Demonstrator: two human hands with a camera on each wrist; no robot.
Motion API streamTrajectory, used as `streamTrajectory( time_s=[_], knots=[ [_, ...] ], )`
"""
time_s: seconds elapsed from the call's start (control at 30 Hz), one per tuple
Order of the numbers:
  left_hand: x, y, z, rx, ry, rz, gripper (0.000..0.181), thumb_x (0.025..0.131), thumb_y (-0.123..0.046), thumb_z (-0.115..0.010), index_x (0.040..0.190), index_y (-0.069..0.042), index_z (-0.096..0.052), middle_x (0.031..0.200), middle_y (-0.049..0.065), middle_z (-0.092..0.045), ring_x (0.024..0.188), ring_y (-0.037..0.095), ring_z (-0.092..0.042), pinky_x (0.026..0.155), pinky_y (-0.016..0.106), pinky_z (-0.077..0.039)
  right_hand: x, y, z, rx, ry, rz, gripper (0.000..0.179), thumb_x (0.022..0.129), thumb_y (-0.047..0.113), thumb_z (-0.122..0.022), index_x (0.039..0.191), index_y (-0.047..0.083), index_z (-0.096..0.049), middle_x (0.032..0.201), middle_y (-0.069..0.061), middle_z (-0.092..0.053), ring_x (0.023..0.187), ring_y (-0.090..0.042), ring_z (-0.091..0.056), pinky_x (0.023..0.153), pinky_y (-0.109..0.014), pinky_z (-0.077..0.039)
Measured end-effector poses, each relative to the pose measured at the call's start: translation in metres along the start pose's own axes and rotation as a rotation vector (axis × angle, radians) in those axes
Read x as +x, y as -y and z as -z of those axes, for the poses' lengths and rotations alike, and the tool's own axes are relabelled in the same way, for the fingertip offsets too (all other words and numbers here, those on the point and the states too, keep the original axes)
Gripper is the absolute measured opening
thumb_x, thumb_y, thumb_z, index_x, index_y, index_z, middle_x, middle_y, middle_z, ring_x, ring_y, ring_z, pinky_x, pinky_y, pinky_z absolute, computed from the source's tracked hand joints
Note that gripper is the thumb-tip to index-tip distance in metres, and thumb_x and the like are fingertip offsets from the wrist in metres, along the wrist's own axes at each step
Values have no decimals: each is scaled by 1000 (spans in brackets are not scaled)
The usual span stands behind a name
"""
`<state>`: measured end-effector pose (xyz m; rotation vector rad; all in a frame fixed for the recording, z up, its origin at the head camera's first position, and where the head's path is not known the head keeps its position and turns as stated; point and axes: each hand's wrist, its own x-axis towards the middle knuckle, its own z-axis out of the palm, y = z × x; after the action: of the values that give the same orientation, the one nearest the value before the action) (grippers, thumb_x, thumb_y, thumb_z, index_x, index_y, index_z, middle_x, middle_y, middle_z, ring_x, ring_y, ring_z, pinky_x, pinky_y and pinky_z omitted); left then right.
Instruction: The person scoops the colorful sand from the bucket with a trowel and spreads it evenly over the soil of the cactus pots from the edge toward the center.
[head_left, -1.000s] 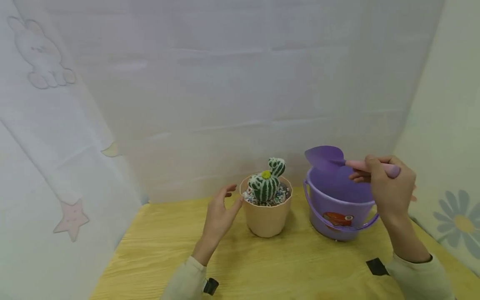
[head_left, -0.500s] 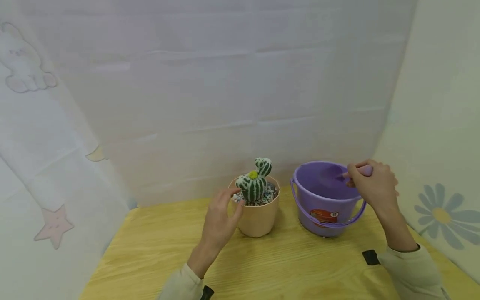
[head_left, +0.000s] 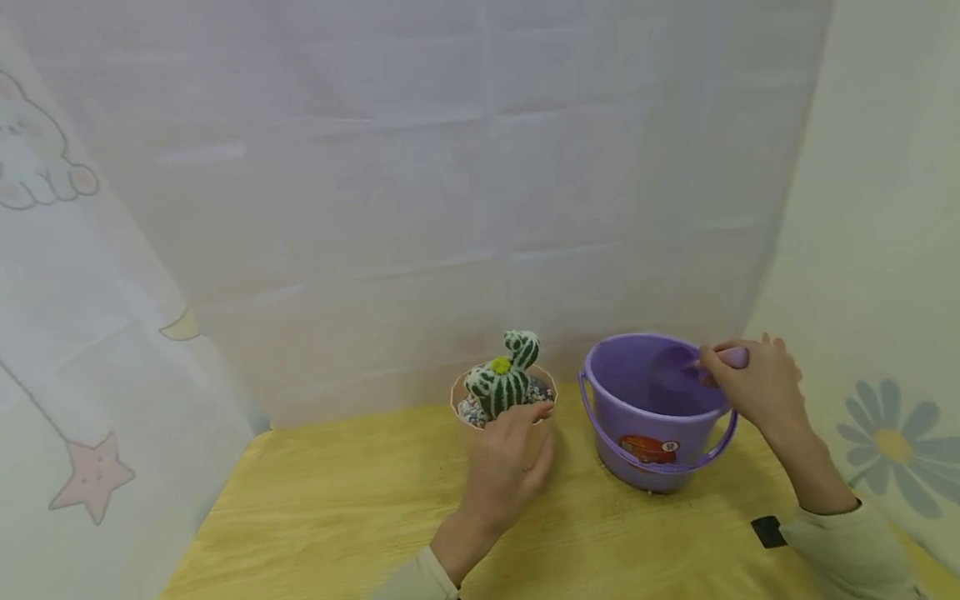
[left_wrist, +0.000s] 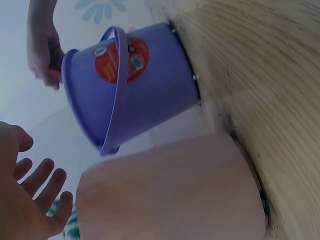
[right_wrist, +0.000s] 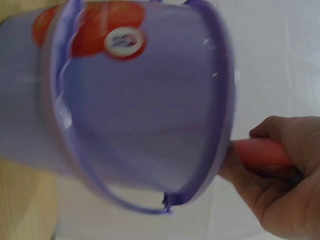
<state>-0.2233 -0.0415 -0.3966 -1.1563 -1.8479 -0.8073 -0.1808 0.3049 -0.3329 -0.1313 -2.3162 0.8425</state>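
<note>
A small purple trowel (head_left: 672, 367) with a pink handle (right_wrist: 262, 152) is gripped in my right hand (head_left: 759, 387), its blade down inside the mouth of the purple bucket (head_left: 611, 429). My left hand (head_left: 504, 473) hovers in front of the peach flowerpot (left_wrist: 170, 192), fingers spread and loosely bent. In the left wrist view those fingers are apart from the pot's wall and hold nothing. Set in the pot is a striped green-and-white cactus (head_left: 501, 392) with a yellow flower, among coloured pebbles (head_left: 472, 411). The bottom inside the bucket is hidden.
Pot and bucket stand side by side on a yellow wood-grain table (head_left: 337, 500). The bucket's handle (head_left: 626, 450) hangs across its front. A pale cloth wall (head_left: 375, 208) rises close behind them. Black tape (head_left: 768, 532) lies near the right sleeve.
The trowel has gone from above the bucket's rim down into it with my right hand. My left hand has shifted from the pot's left side to the right, across its front.
</note>
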Motion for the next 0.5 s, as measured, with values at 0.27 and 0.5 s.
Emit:
streamTrajectory(
  time_s=[0.27, 0.5],
  knots=[
    [16, -19, -47, -62, 158, 156, 35, 103, -22, -60, 135, -9, -58, 118, 4, -64, 104, 16, -63, 83, 26, -54, 16, -18, 3, -127, 119, 136, 39, 97, 43, -68, 109, 6, -78, 109, -30, -68, 102, -65, -48, 56, -64, -44],
    [32, -43, -80, -623, 141, 676, 37, 101, -21, -63, 134, -8, -52, 109, 4, -66, 93, 18, -67, 77, 28, -56, 34, -30, 3, -184, 296, 334, 21, 94, 35, -75, 104, 17, -81, 101, -10, -74, 86, -36, -62, 56, -42, -47]
  ],
)
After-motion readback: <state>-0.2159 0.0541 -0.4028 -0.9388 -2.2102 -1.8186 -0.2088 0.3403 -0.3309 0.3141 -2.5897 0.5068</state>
